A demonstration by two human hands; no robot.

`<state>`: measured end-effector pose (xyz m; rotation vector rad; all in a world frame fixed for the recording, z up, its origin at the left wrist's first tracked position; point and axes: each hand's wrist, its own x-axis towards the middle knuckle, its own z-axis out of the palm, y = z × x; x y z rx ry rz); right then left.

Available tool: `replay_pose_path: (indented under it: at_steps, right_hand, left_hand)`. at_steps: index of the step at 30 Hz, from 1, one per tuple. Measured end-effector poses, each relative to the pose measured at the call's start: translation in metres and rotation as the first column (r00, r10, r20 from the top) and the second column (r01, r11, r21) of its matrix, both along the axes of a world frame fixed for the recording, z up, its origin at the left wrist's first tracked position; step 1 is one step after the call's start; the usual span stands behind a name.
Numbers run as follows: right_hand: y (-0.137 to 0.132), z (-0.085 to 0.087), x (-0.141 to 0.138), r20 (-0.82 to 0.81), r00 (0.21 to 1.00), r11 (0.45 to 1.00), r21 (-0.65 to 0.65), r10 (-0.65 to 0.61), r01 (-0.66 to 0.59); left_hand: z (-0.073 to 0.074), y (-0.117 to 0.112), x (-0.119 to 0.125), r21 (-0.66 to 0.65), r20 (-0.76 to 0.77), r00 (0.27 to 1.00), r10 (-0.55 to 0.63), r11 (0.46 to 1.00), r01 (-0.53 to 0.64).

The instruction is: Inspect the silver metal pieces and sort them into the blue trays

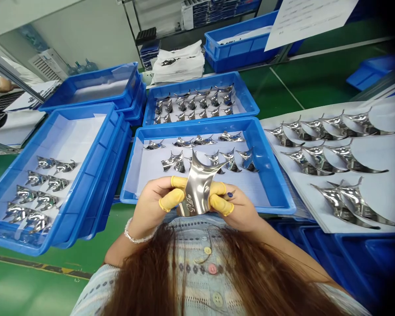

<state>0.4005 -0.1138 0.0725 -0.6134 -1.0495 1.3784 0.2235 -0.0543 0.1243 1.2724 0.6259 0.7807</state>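
Between my two hands I hold a shiny curved metal piece (199, 186) with pointed corners and script lettering on its lower left. My left hand (158, 197), a bracelet at its wrist, pinches the left edge with yellow finger cots on thumb and finger. On the right edge, my right hand (233, 204) grips in the same way, also in yellow finger cots. Directly behind the held piece is a blue tray (273, 175) lined with white paper, where similar metal pieces (230, 159) lie in two rows.
Another blue tray (246, 94) full of metal pieces stands behind. To the left, stacked blue trays (102, 127) hold more pieces. At right, a white-covered surface (375, 188) carries several larger curved pieces (344, 158). A paper sheet (309, 19) hangs at upper right. Another person's arm (1, 85) shows far left.
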Motion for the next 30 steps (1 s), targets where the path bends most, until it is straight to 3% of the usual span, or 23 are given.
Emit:
replay_pose_path:
  at_steps: [5, 10, 13, 16, 23, 30]
  right_hand:
    - [-0.001, 0.003, 0.005, 0.118, 0.990, 0.996, 0.056, -0.078, 0.072]
    - [0.000, 0.011, 0.009, 0.167, 0.977, 0.989, 0.086, -0.131, 0.118]
    - [0.000, 0.014, 0.013, 0.245, 0.952, 0.981, 0.108, -0.182, 0.160]
    - [-0.001, 0.017, 0.018, 0.319, 0.915, 0.965, 0.169, -0.248, 0.202]
    - [-0.009, 0.028, 0.025, 0.421, 0.765, 0.822, 0.517, -0.487, 0.239]
    - [-0.017, 0.027, 0.027, 0.504, 0.647, 0.745, 0.650, -0.572, 0.153]
  left_hand:
    - [0.002, -0.002, -0.001, 0.004, -0.047, 0.998, 0.033, 0.999, -0.033]
    - [0.001, -0.002, -0.004, 0.108, -0.127, 0.988, 0.089, 0.991, -0.075]
    - [-0.002, 0.001, -0.008, 0.280, -0.134, 0.986, 0.103, 0.958, -0.062]
    - [-0.004, 0.006, -0.011, 0.485, -0.123, 0.990, 0.068, 0.874, 0.000]
    - [-0.008, 0.015, -0.009, 0.650, -0.115, 0.991, 0.064, 0.760, 0.026]
    - [-0.008, 0.010, -0.007, 0.655, -0.107, 0.986, 0.126, 0.755, -0.025]
